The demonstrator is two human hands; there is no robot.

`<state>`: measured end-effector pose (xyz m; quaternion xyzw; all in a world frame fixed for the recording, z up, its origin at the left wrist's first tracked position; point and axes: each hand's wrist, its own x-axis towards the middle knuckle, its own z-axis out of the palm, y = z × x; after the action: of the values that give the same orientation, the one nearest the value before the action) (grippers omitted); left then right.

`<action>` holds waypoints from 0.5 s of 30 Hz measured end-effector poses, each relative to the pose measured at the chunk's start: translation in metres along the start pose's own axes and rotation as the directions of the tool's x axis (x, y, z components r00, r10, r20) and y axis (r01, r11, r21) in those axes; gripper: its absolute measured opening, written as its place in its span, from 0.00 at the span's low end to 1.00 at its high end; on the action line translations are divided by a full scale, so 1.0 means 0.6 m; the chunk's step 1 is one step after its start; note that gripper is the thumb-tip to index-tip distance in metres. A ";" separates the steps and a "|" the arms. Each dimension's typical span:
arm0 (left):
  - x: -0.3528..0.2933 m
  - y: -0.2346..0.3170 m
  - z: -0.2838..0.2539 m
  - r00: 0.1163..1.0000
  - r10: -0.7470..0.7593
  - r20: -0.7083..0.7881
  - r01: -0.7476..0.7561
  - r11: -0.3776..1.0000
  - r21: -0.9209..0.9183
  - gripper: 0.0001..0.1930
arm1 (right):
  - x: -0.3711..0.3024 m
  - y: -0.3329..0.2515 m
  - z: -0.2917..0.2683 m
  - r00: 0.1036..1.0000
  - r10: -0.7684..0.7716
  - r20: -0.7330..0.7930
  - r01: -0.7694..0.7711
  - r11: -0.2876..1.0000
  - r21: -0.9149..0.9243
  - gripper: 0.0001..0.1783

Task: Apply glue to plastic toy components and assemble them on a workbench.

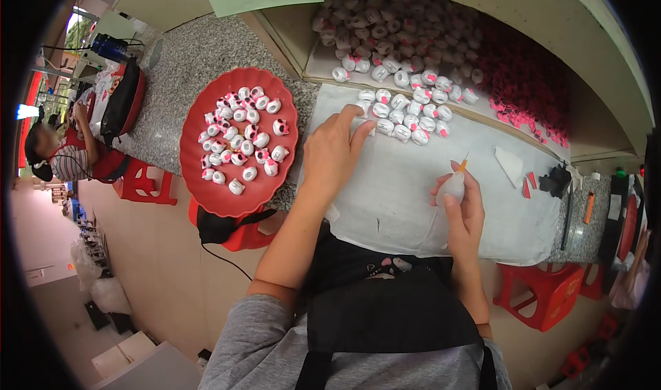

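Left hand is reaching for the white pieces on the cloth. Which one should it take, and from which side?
Probably the end piece of the loose cluster on the cloth, right at the left hand fingertips. Pinch its rounded sides, coming from the near, open side: the other pieces crowd it on the far and right sides. The right hand holds the glue bottle.

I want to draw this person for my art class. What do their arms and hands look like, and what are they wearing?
Both forearms are bare. The left hand and right hand wear no gloves, and no rings or watch show. Short grey sleeves cover the upper arms, and a black apron with straps hangs over the grey shirt.
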<state>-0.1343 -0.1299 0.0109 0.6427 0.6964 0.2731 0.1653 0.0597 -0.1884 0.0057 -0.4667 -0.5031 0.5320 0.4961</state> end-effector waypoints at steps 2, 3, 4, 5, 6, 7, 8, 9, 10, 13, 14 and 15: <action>-0.001 -0.009 0.001 0.997 0.077 0.013 -0.077 0.997 -0.004 0.10 | 0.003 0.001 -0.005 0.999 0.032 0.021 -0.033 0.998 0.048 0.23; -0.003 -0.013 0.004 0.990 0.142 0.024 -0.142 0.990 0.002 0.11 | 0.004 0.006 -0.007 0.998 0.041 0.039 -0.044 0.997 0.070 0.23; -0.006 -0.015 0.001 0.991 0.119 0.058 -0.119 0.993 -0.003 0.11 | 0.004 0.010 -0.009 0.997 0.049 0.057 -0.054 0.994 0.091 0.23; -0.010 -0.015 -0.001 0.990 0.121 0.066 -0.120 0.993 -0.009 0.11 | 0.004 0.007 -0.010 0.997 0.055 0.049 -0.060 0.994 0.087 0.23; -0.016 -0.015 -0.004 0.994 0.099 0.053 -0.095 0.993 -0.070 0.11 | 0.002 0.002 -0.010 0.997 0.069 0.024 -0.071 0.992 0.109 0.23; -0.021 -0.015 -0.005 0.996 0.075 0.042 -0.069 0.989 -0.130 0.11 | 0.001 -0.002 -0.011 0.997 0.082 0.000 -0.081 0.988 0.131 0.23; -0.025 -0.015 -0.007 0.997 0.040 0.073 -0.028 0.986 -0.163 0.10 | 0.001 -0.002 -0.014 0.996 0.084 -0.010 -0.082 0.988 0.128 0.23; -0.029 -0.017 -0.006 0.996 0.040 0.075 -0.028 0.986 -0.164 0.10 | 0.001 -0.005 -0.016 0.996 0.084 -0.004 -0.083 0.987 0.140 0.23; -0.033 -0.022 -0.001 0.998 0.025 0.053 -0.007 0.947 -0.321 0.09 | 0.000 -0.007 -0.017 0.996 0.084 0.003 -0.084 0.985 0.152 0.23; -0.045 -0.022 0.010 0.989 -0.031 0.141 0.113 0.777 -0.620 0.08 | -0.003 -0.012 -0.020 0.998 0.053 0.029 -0.057 0.987 0.153 0.24; -0.048 -0.010 0.019 0.989 0.015 0.148 0.115 0.550 -0.827 0.09 | -0.004 -0.016 -0.018 0.998 0.054 0.031 -0.058 0.986 0.154 0.24; -0.051 0.001 0.026 0.988 0.060 0.139 0.118 0.270 -0.956 0.09 | -0.006 -0.022 -0.015 0.998 0.056 0.012 -0.058 0.981 0.188 0.23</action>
<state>-0.1210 -0.1575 -0.0051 0.4175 0.3874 0.5867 0.5757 0.0696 -0.1912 0.0185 -0.4301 -0.4387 0.5927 0.5208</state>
